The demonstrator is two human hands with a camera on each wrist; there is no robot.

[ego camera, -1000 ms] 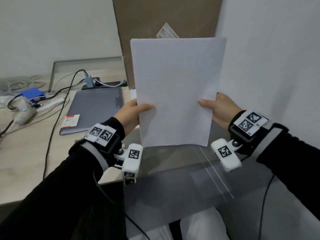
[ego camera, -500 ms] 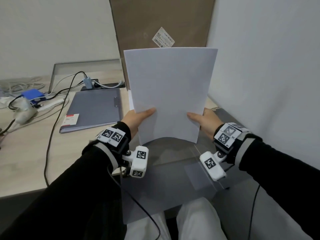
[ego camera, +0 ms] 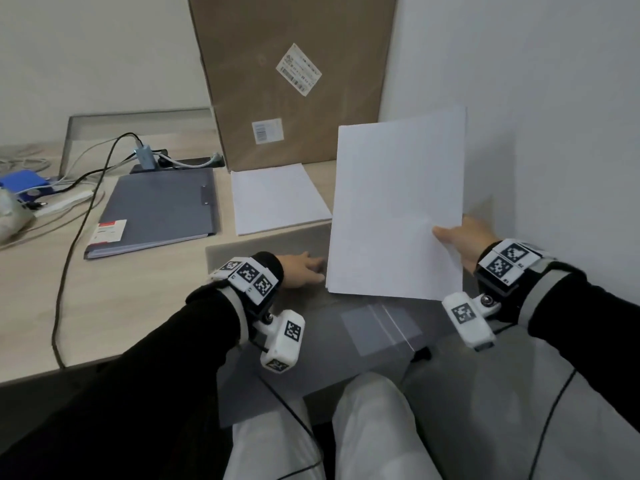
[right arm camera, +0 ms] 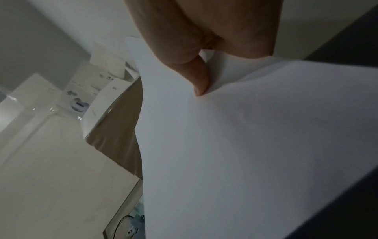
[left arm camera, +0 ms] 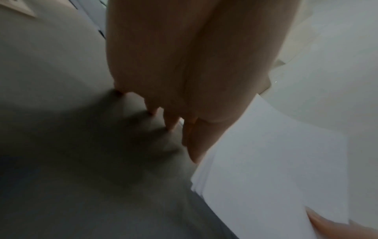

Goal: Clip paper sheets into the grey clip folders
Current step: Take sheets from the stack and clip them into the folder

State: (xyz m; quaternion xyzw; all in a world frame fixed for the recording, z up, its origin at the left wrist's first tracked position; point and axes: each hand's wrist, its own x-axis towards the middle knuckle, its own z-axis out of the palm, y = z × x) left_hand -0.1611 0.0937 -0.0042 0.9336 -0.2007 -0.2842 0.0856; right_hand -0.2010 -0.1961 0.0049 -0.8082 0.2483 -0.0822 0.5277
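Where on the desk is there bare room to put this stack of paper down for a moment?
Bare wood lies at the front of the desk, between the black cable and the left hand, in front of the closed grey folder. The far left is crowded with cables and a blue box. Loose sheets fill the spot before the cardboard box.

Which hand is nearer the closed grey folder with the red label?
Left. The left hand rests on the open folder just right of the closed grey folder. The right hand grips the paper sheets by the wall, farther away.
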